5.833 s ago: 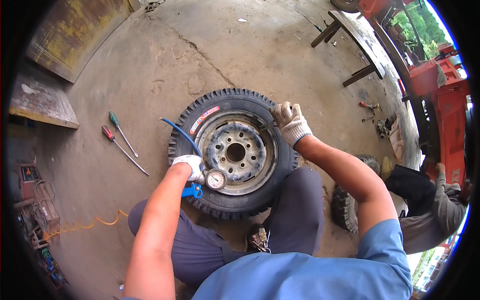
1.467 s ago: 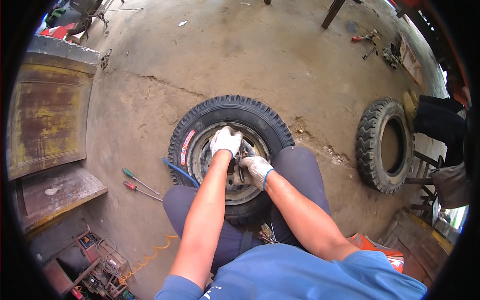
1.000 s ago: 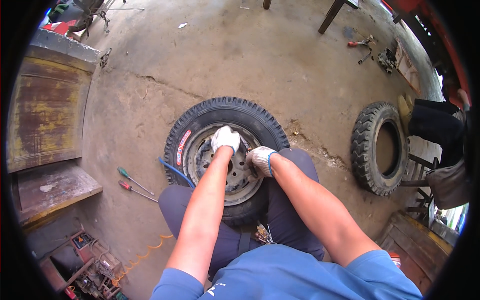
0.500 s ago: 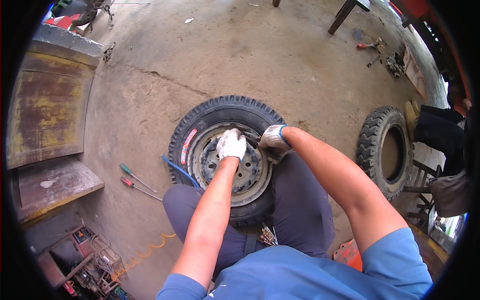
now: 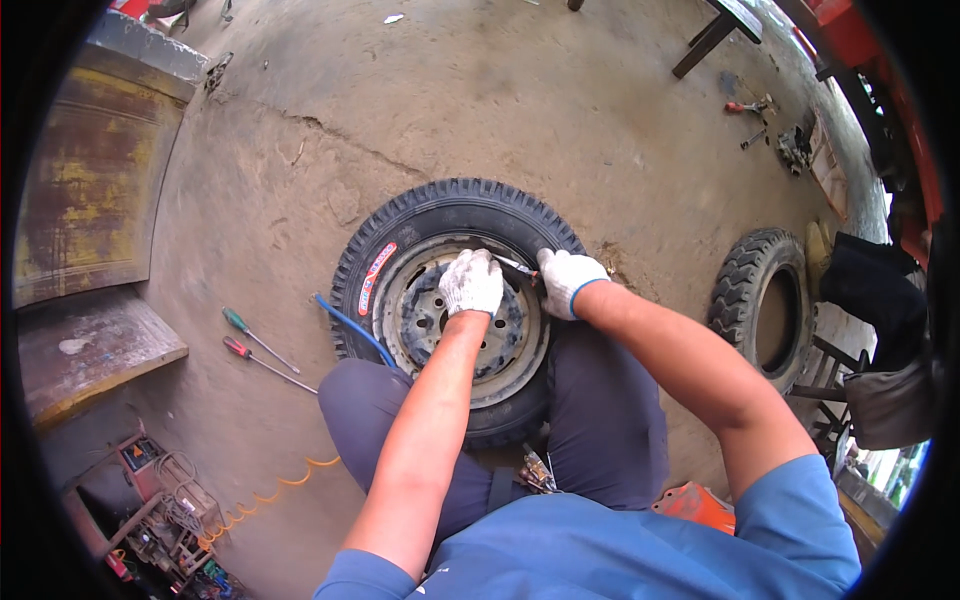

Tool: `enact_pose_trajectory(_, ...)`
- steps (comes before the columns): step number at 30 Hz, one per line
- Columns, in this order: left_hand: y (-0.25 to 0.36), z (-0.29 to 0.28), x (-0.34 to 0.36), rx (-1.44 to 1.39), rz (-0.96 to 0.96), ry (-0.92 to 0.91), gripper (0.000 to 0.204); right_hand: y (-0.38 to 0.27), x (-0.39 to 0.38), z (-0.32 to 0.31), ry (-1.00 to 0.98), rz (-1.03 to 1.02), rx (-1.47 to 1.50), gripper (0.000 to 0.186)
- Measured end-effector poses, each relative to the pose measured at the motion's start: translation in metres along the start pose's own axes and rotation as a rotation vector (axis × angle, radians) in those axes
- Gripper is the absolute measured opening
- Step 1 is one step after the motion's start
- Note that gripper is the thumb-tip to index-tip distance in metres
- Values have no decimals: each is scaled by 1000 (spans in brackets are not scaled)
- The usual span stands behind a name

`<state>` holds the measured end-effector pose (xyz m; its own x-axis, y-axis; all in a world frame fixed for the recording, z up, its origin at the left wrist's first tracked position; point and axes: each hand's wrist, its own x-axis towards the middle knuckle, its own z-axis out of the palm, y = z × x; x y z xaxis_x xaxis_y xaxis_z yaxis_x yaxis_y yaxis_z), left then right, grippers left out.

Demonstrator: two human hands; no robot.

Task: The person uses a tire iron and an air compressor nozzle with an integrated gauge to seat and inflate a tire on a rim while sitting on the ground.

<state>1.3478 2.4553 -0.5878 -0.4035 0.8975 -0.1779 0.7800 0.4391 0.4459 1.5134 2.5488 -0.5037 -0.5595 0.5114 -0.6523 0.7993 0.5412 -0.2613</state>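
A black tyre [image 5: 500,208] on a worn metal wheel rim [image 5: 415,350] lies flat between my knees. My left hand [image 5: 472,283], in a white knit glove, rests over the upper middle of the rim with its fingers bent; what they grip, if anything, is hidden. At the rim's upper right edge, my gloved right hand [image 5: 570,280] is closed round a slim metal tool [image 5: 516,266]. The tool's shaft slants up and left toward the left fingertips, and its exact kind is unclear. A blue hose [image 5: 355,328] bends over the tyre's left side.
Two long screwdrivers, one green-handled [image 5: 258,338] and one red-handled [image 5: 268,366], lie left on the concrete. A second tyre [image 5: 745,300] leans at right beside a person's dark-clothed leg [image 5: 865,290]. An orange coiled hose [image 5: 270,495] runs toward machinery [image 5: 150,500] at lower left.
My right hand has turned and shifted slightly right, so more of the metal tool shows. My left hand stays on the rim. The whole view has shifted a little.
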Motion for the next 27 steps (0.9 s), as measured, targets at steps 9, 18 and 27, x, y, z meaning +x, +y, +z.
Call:
enact_pose_trajectory(9,-3,4,-1,-16,19,76,21,-43,-29,25,108,115,-302,74)
enact_pose_trajectory(18,-7,6,0,-4,27,52,22,-55,-5,8,17,219,-389,70)
enact_pose_trajectory(27,-9,11,-4,-3,47,58,21,-23,-9,10,67,24,-225,63)
